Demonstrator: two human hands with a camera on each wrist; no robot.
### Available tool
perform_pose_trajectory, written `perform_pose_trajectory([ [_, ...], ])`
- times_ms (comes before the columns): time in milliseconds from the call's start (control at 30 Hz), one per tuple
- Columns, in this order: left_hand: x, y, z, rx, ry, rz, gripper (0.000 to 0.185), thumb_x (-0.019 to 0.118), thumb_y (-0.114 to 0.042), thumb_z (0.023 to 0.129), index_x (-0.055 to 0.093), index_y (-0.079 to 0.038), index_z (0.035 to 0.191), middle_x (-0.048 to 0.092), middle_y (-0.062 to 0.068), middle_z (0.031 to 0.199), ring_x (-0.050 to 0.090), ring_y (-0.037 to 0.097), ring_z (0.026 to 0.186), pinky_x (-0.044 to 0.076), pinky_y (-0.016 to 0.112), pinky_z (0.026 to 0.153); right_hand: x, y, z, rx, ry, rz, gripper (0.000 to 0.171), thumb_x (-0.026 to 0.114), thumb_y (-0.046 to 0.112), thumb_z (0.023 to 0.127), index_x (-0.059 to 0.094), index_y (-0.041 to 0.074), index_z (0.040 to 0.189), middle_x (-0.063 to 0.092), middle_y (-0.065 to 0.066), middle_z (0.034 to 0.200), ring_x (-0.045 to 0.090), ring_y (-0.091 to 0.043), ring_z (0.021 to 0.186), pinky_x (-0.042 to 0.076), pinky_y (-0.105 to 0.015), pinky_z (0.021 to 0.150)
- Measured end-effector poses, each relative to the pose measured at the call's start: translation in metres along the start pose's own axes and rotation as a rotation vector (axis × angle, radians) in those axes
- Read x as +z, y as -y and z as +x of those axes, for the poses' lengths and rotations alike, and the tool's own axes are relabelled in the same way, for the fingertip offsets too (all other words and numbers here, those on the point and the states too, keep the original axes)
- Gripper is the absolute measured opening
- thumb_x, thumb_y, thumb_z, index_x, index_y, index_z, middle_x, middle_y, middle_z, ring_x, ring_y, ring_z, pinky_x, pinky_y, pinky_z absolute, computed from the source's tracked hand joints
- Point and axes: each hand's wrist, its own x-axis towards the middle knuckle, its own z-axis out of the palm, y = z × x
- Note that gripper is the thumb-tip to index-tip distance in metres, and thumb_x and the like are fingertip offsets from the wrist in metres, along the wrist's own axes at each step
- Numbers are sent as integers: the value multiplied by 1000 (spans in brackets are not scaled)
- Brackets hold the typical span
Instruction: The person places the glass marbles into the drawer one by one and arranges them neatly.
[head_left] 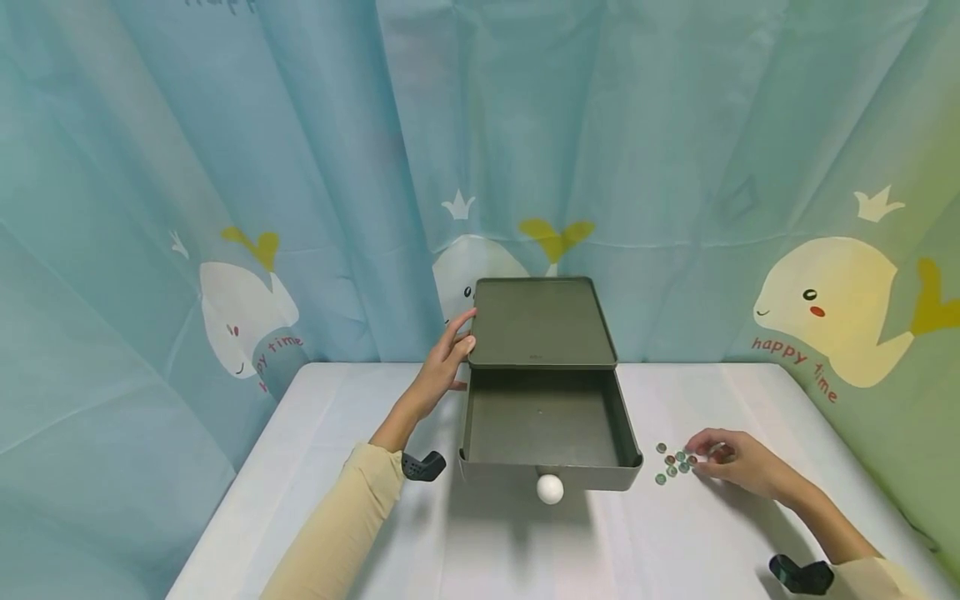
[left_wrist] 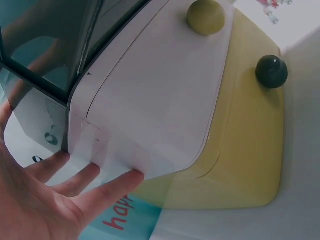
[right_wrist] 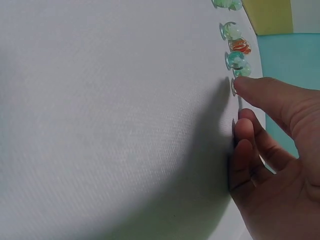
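Note:
A grey-green drawer unit (head_left: 543,321) stands at the table's middle, its top drawer (head_left: 540,421) pulled out towards me, with a white round knob (head_left: 550,489). My left hand (head_left: 441,367) rests against the unit's left side. In the left wrist view its spread fingertips (left_wrist: 132,176) meet the pale side wall. To the right of the drawer lie several small glass marbles (head_left: 671,472), clear green and red. My right hand (head_left: 738,462) is low over the table at their right edge. Its thumb tip overlaps one marble in the right wrist view; the other fingers curl loosely, apart from the thumb.
Lower tiers show in the left wrist view: a pale front with a yellowish knob (left_wrist: 206,17) and a yellow one with a dark knob (left_wrist: 272,72). A white cloth covers the table (head_left: 517,550). Behind hangs a blue-green curtain (head_left: 660,167) with printed whales.

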Motion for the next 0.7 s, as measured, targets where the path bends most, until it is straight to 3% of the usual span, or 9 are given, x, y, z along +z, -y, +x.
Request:
perform_pose_trajectory([
  [200, -1, 2, 0, -11, -3, -1, 56, 43, -44, 108, 26, -45, 161, 24, 10, 166, 31, 37, 150, 48, 72, 93, 3, -1, 0, -13, -22, -23, 18, 76, 4, 89, 70, 4, 106, 64, -4, 91, 53, -6, 76, 48, -25, 59],
  [700, 0, 2, 1, 0, -4, 3, 56, 44, -44, 107, 26, -44, 161, 23, 10, 166, 29, 35, 150, 48, 72, 91, 5, 1, -1, 57, -51, -52, 15, 77, 5, 89, 70, 5, 103, 63, -4, 92, 53, -10, 77, 48, -26, 60],
])
